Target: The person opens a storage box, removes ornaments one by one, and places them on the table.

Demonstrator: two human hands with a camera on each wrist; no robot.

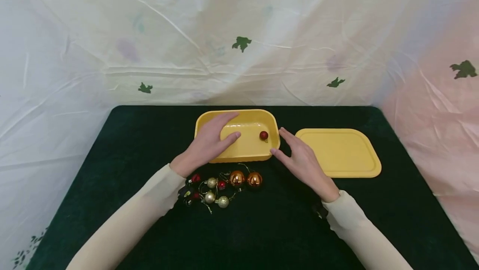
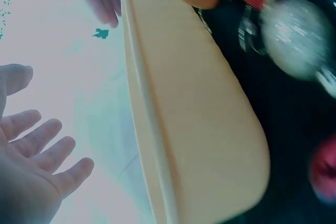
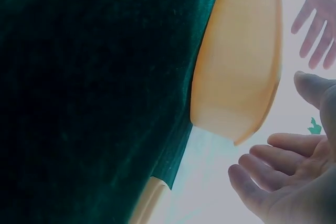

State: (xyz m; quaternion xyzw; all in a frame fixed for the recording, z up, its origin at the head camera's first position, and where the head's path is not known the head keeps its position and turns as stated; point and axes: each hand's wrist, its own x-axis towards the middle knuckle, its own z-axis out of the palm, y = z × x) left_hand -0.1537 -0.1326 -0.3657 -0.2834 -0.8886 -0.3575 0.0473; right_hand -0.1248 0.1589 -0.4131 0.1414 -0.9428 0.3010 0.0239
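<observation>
A yellow plastic box (image 1: 243,158) stands on the dark green cloth, with a small red bauble (image 1: 263,135) inside at its right. Over the box's left part my left hand (image 1: 209,140) is held with spread fingers and nothing in it. My right hand (image 1: 302,161), also holding nothing, is beside the box's right end, fingers loosely extended. Two shiny copper baubles (image 1: 255,179) lie in front of the box. Several smaller gold baubles (image 1: 222,201) and red baubles (image 1: 196,178) are grouped to their left, near my left wrist.
The flat yellow lid (image 1: 338,153) lies to the right of the box, partly behind my right hand. A pale curtain (image 1: 284,66) with green leaf shapes hangs along the back and sides of the cloth-covered table (image 1: 149,128).
</observation>
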